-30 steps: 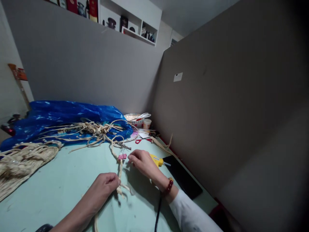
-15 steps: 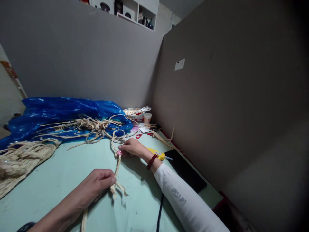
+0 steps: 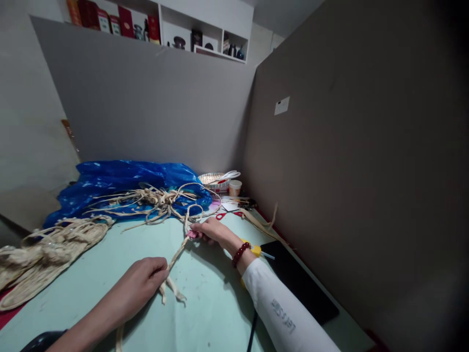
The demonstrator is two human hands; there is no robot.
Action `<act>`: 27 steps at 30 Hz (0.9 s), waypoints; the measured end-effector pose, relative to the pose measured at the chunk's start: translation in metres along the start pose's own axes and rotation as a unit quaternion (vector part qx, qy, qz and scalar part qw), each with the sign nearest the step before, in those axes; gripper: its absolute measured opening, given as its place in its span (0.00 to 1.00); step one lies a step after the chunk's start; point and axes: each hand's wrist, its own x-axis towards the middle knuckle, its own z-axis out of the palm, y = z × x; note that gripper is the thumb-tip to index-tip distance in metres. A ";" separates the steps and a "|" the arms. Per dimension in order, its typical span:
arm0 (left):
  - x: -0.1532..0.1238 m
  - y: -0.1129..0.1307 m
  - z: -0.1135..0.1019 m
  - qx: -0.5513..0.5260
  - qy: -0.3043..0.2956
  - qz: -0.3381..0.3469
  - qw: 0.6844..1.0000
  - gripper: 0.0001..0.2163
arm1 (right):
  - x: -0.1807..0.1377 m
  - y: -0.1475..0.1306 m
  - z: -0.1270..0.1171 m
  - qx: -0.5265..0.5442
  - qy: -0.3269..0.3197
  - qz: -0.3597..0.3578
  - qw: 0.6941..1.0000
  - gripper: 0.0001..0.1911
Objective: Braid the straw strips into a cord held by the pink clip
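A braided straw cord (image 3: 178, 251) runs taut and slanting between my two hands above the pale green table. My left hand (image 3: 148, 278) is closed on its near end, where loose strands hang below the fingers. Closed at the far end, my right hand (image 3: 212, 230) pinches the cord beside a small pink piece (image 3: 192, 234), whose kind I cannot make out. Beyond the right fingers the cord makes a loop. Partly hidden behind the right wrist lies a yellow glue gun (image 3: 255, 250) with a pale stick poking out.
Tangled straw strands (image 3: 161, 198) lie against a blue plastic bag (image 3: 135, 178) at the back. Woven straw pieces (image 3: 54, 249) are on the left. Red-handled scissors (image 3: 221, 215), a paper cup (image 3: 235, 187) and a basket (image 3: 210, 178) stand beyond my right hand; a black mat (image 3: 300, 278) lies right.
The view has shifted, showing more on the left and of the shelf. My left hand has pulled away to the left, so the cord slants more. Both hands keep their hold.
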 end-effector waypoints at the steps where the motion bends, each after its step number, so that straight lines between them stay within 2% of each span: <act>1: 0.001 -0.002 0.001 0.002 -0.001 0.000 1.000 0.15 | 0.000 0.000 0.000 0.005 0.002 0.005 1.000 0.15; 7: 0.004 -0.008 0.006 -0.001 0.010 0.005 1.000 0.14 | 0.000 0.000 0.006 0.079 -0.003 0.000 0.997 0.12; 11: 0.007 -0.007 0.007 -0.025 0.025 0.004 0.999 0.15 | 0.001 0.000 0.010 0.155 0.018 -0.012 0.988 0.11; 21: 0.036 -0.002 0.006 -0.166 0.061 -0.013 0.984 0.16 | 0.007 0.007 0.018 0.243 0.077 -0.040 0.966 0.12; 27: 0.057 0.008 0.011 -0.267 0.029 -0.017 0.963 0.17 | 0.009 0.010 0.019 0.252 0.082 -0.060 0.962 0.12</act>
